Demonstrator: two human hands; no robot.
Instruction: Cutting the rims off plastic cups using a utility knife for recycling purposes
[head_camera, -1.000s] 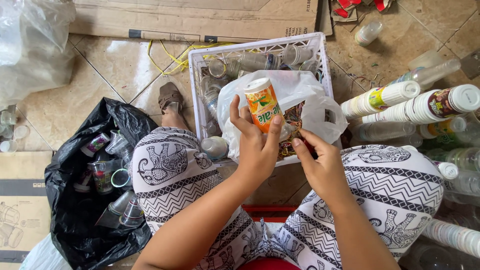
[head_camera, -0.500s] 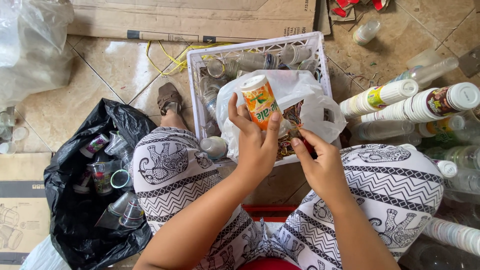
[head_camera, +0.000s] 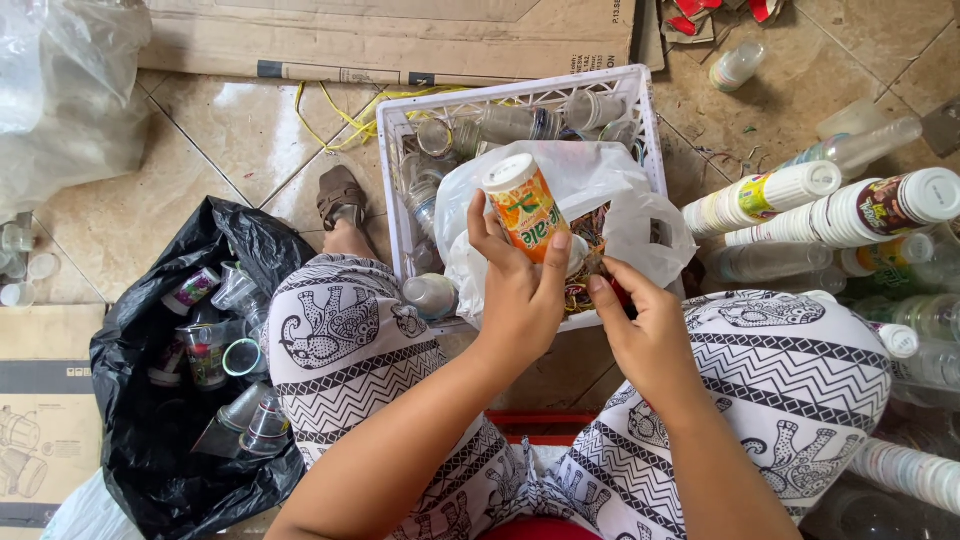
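Orange and capped in white, the small bottle (head_camera: 524, 208) sits upright in the left hand (head_camera: 520, 290), fingers wrapped round its lower half, above the white plastic bag (head_camera: 640, 225) at twelve o'clock from the knees. The right hand (head_camera: 650, 335), at four o'clock of the bottle, pinches at something small near the bottle's base; what exactly it grips I cannot tell. Peeling goes best with the bottle held steady over the bag and the white crate (head_camera: 395, 190).
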